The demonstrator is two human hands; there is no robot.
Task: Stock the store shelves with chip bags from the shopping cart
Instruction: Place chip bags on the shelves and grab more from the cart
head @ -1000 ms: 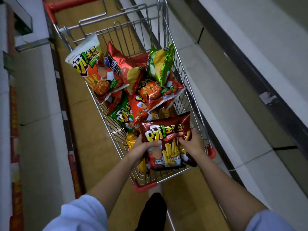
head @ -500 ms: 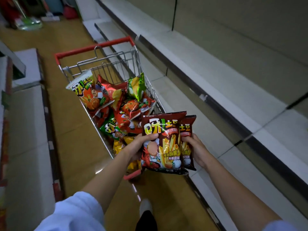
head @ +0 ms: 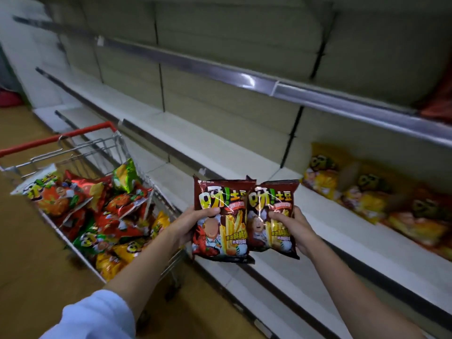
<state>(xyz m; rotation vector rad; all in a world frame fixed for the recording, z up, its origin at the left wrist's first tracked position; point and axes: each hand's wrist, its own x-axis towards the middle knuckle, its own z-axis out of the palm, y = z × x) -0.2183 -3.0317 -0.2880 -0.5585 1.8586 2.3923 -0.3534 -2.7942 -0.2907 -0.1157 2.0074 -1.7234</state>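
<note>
My left hand (head: 193, 225) grips a dark red chip bag (head: 221, 216) by its left side. My right hand (head: 291, 226) grips a second dark red chip bag (head: 272, 214) beside it. Both bags hang upright in front of the white store shelf (head: 325, 221), above its front edge. The wire shopping cart (head: 102, 143) with a red handle stands to the left, holding several red, green and yellow chip bags (head: 97, 211). Yellow and orange chip bags (head: 367, 194) stand in a row on the shelf at the right.
An upper shelf (head: 269, 86) with a metal front rail runs across above. A lower shelf edge (head: 269, 289) sits near the brown floor. A red bag (head: 437, 104) shows on the upper shelf at far right.
The bags went from over the cart to in front of the shelf at the right. They are now held side by side, one in each hand. My view turned toward the shelves.
</note>
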